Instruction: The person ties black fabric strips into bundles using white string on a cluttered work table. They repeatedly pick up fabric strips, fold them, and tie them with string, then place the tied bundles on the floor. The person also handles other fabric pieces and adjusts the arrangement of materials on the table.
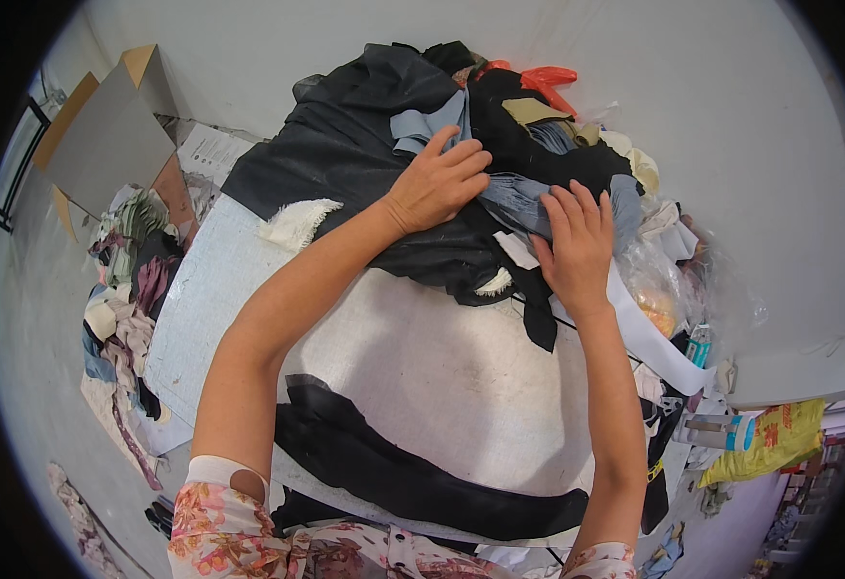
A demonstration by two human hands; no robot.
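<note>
My left hand [440, 181], its fingers bent, lies over the pile beside a blue-grey fabric piece [430, 123]; whether it pinches any cloth is hidden. Pleated blue-grey fabric [516, 199] runs between my two hands. On its right part rests my right hand [578, 242], fingers spread and nearly straight. Dark black cloth [350, 137] spreads under and behind my left hand, and more black fabric [502, 123] lies beyond the pleats. A small white piece [516, 250] sits just left of my right thumb.
The pale table [422, 347] carries a long black fabric piece [422, 478] along its near edge. Frayed cream cloth [299, 221] lies at left. Fabric scraps [133, 289] heap beside the table, near a cardboard box [108, 137]. A white strip [654, 340] curls at right.
</note>
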